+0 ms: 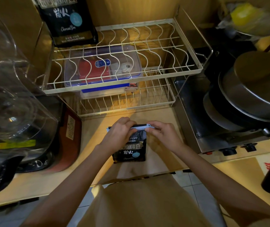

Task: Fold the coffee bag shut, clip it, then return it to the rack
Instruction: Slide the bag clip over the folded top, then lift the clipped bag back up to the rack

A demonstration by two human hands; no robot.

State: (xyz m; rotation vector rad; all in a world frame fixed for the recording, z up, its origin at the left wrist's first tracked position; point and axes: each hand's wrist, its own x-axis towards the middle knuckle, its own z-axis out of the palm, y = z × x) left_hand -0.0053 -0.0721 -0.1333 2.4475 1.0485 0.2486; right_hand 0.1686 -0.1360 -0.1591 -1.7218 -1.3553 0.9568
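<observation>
The black coffee bag point(131, 149) lay on the wooden surface point(162, 115), just in front of the white wire rack point(114, 63). Both forearms reached in, wrists bent. The left hand point(120, 133) pressed a grip over the folded top; the right hand point(163, 134) pinched the pale-blue sealing clip point(143, 126) across it.

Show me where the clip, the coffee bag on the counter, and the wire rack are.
clip point(141, 126): head view, on the pale blue bar between the two hands.
coffee bag point(131, 150): head view, on its printed black front.
wire rack point(186, 66): head view, on the upper shelf's front right wire.
</observation>
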